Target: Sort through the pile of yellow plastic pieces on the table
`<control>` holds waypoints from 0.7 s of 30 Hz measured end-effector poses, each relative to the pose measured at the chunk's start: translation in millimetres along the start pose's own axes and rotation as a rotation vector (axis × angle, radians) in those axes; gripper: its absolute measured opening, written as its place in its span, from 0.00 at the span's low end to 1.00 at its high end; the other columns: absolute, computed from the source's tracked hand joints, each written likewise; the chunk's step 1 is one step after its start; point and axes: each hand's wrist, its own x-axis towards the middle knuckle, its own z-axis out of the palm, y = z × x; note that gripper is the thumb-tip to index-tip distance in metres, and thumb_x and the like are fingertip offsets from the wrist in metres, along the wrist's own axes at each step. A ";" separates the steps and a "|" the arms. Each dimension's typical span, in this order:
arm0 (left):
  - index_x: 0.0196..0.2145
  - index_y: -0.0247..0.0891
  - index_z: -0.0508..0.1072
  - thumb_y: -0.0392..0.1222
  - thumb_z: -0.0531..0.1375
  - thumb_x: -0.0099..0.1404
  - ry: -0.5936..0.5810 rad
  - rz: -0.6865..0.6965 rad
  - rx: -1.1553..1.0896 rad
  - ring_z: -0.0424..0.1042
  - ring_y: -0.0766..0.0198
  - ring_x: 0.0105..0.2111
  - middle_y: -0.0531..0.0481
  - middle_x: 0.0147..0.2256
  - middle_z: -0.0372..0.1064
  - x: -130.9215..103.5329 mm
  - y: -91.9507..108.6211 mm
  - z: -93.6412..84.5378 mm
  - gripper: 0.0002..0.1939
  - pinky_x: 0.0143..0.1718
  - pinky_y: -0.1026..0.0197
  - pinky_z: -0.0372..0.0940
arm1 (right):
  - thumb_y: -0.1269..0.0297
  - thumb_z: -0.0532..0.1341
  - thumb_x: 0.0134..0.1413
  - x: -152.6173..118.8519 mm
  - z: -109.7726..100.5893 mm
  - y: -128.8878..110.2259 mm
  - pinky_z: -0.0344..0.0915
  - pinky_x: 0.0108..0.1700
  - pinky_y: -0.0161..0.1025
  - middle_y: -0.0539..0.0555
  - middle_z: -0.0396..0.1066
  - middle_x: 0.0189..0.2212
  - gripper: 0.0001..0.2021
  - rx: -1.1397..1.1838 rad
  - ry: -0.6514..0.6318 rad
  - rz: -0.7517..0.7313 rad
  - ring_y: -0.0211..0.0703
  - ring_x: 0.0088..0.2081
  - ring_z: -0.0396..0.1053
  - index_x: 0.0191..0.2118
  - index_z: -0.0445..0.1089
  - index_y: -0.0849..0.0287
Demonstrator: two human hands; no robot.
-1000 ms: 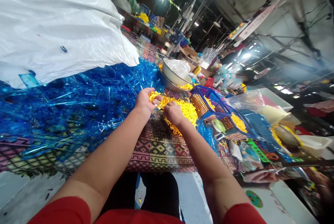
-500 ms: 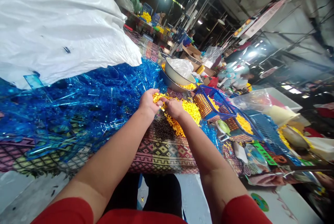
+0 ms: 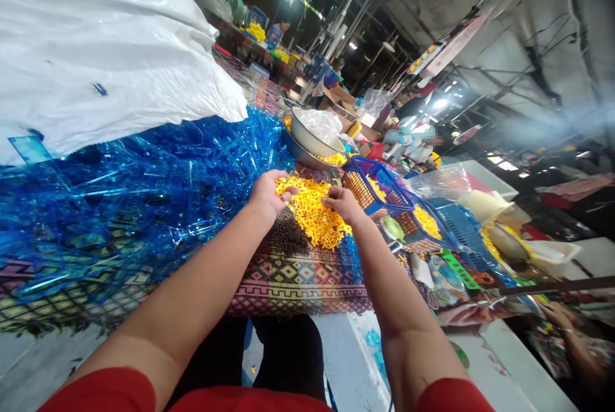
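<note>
My left hand is closed around several small yellow plastic pieces, some showing between thumb and fingers. It is at the left edge of a heap of the same yellow pieces. Over the heap's right side is my right hand, its fingers bent together toward the thumb; whatever they pinch is too small to make out. Just below my left hand, a pile of tiny dark pieces touches the yellow heap. Both piles lie on a patterned cloth.
Transparent blue plastic parts spread across the left, under a large white sack. Nested bowls stand behind the heap. Blue-and-yellow baskets line the right. A co-worker's arm shows at far right.
My hands were together over the heap; now they are apart, the right one moved to the right. The left still holds yellow pieces. The view has shifted slightly to the right.
</note>
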 end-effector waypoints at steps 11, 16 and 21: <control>0.28 0.36 0.60 0.30 0.55 0.49 -0.042 -0.092 0.096 0.65 0.66 0.13 0.50 0.25 0.59 -7.6 -22.4 3.7 0.08 0.07 0.71 0.40 | 0.59 0.67 0.29 -24.5 -5.6 11.8 0.55 0.19 0.30 0.45 0.63 0.15 0.18 0.572 0.080 0.182 0.34 0.18 0.63 0.25 0.59 0.59; 0.29 0.36 0.61 0.30 0.55 0.50 -0.039 -0.098 0.095 0.66 0.66 0.13 0.50 0.24 0.59 -3.8 -25.4 1.9 0.08 0.07 0.71 0.40 | 0.61 0.67 0.28 -26.6 -6.6 14.2 0.55 0.18 0.30 0.45 0.63 0.16 0.18 0.626 0.117 0.198 0.34 0.18 0.63 0.29 0.62 0.60; 0.29 0.36 0.61 0.30 0.56 0.49 -0.017 -0.119 0.109 0.65 0.66 0.13 0.50 0.25 0.59 -1.9 -27.4 1.6 0.08 0.07 0.71 0.41 | 0.61 0.64 0.32 -21.2 -10.3 19.7 0.57 0.19 0.32 0.46 0.63 0.15 0.15 0.542 0.145 0.179 0.35 0.18 0.62 0.30 0.62 0.61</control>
